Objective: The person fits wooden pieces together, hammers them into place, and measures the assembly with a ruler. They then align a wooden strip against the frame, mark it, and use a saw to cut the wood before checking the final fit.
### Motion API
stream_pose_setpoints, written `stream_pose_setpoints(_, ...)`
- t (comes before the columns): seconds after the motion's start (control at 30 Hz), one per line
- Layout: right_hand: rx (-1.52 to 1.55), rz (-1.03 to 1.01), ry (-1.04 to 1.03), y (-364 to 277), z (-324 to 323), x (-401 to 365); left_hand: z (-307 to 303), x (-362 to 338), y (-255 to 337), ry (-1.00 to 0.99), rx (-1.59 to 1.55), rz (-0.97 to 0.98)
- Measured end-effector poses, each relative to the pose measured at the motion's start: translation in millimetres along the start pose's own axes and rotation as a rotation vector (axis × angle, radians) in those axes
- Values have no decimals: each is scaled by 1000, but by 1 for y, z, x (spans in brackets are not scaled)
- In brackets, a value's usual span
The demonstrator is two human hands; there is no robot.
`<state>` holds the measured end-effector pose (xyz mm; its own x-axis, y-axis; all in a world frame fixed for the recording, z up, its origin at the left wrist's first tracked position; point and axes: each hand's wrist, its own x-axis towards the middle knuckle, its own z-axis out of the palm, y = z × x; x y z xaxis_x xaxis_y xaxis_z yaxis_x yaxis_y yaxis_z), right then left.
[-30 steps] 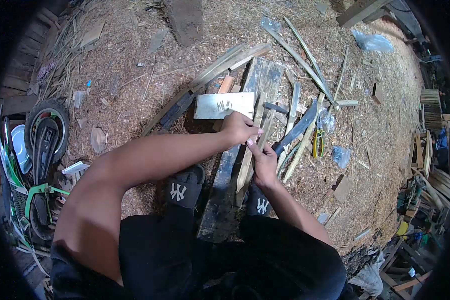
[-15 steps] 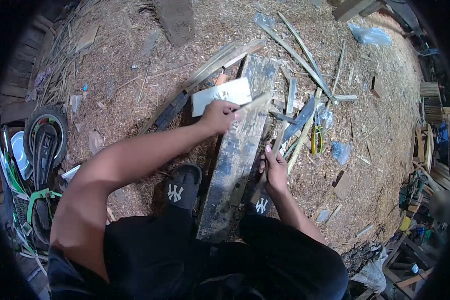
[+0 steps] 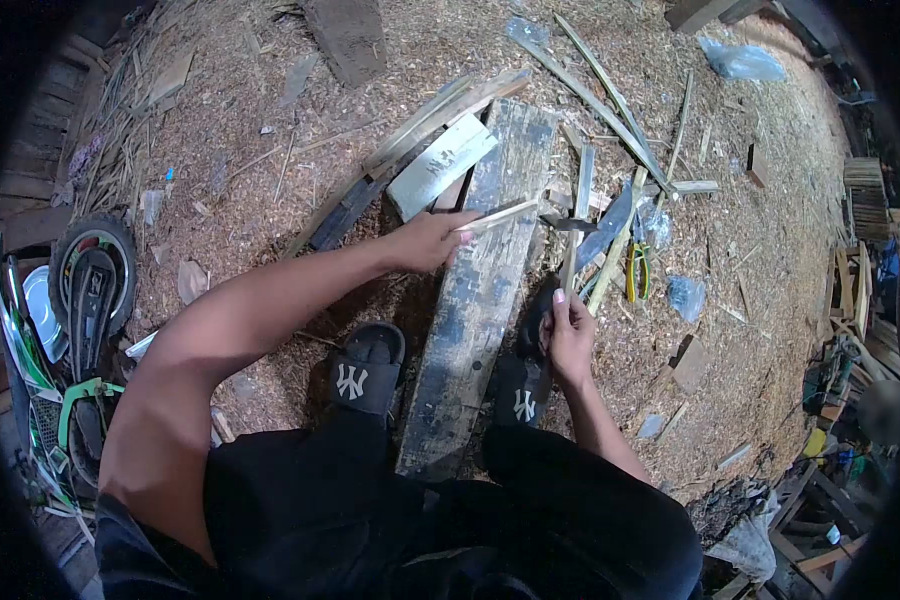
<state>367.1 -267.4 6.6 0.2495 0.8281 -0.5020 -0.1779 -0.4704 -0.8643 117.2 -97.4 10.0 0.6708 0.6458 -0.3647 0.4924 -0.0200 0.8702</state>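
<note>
My left hand (image 3: pixel 432 241) pinches a short, thin wooden strip (image 3: pixel 500 215), which points rightward over the worn wooden plank (image 3: pixel 455 350) between my feet. My right hand (image 3: pixel 572 340) is closed around the wooden handle of a hammer (image 3: pixel 572 224), its dark head up, just right of the plank. Beyond my left hand, a pale rectangular board (image 3: pixel 443 167) lies tilted against the plank's left side. Fingers partly hide the gripped end of the strip.
Yellow-handled pliers (image 3: pixel 637 272) lie on the chip-covered ground to the right, near several wood strips (image 3: pixel 610 105) and plastic bags (image 3: pixel 685 297). A green-and-white motorbike (image 3: pixel 65 400) is at the left. Sandals (image 3: pixel 368 372) flank the plank.
The pale board has turned and shifted away from my left hand. The strip in my left hand has tipped flatter. My right hand and the hammer have moved slightly right.
</note>
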Motion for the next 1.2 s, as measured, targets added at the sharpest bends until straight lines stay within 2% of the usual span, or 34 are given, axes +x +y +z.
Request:
stream_pose_setpoints(0.07,-54,-20,13,10,-5,3,0,-1,-2,30,-40,32)
stream_pose_setpoints(0.13,-46,-166,46,5,-1,-2,-3,-5,7,61,-81,63)
stream_pose_setpoints(0.2,-102,-176,11,-14,6,-10,-12,-14,33,-63,-66,-191)
stream_pose_setpoints(0.23,-159,-189,-24,-20,8,-11,-10,-13,27,-62,-67,-191)
stream_pose_setpoints(0.3,-139,-172,-55,-21,6,-7,-4,-9,14,73,-137,-132)
stream_pose_setpoints(0.5,9,-160,-60,-20,15,-5,-4,-9,6,41,-255,-246)
stream_pose_setpoints(0.63,87,-111,-25,-25,35,-9,4,-8,1,52,-285,-236)
stream_pose_setpoints(0.67,83,-40,-108,-32,36,-12,6,-8,-1,55,-284,-228)
stream_pose_setpoints(0.77,170,-31,-126,-33,35,-8,7,-9,0,74,-290,-208)
stream_pose_setpoints(0.8,190,-51,-54,-37,39,-12,7,-9,-1,90,-298,-193)
stream_pose_setpoints(0.9,188,-71,9,-34,42,-13,9,-9,-3,95,-323,-188)
stream_pose_setpoints(0.93,114,-52,-112,-34,39,-11,10,-8,-4,95,-323,-186)
stream_pose_setpoints(0.97,115,-53,-112,-34,39,-11,11,-9,-5,95,-324,-208)
stream_pose_setpoints(1.03,200,24,-86,-36,40,-13,10,-10,-4,94,-324,-234)
stream_pose_setpoints(1.17,299,-45,-19,-33,46,-13,11,-8,-7,80,-327,-239)
stream_pose_setpoints(1.2,176,0,-110,-34,44,-11,10,-8,-5,68,-306,-236)
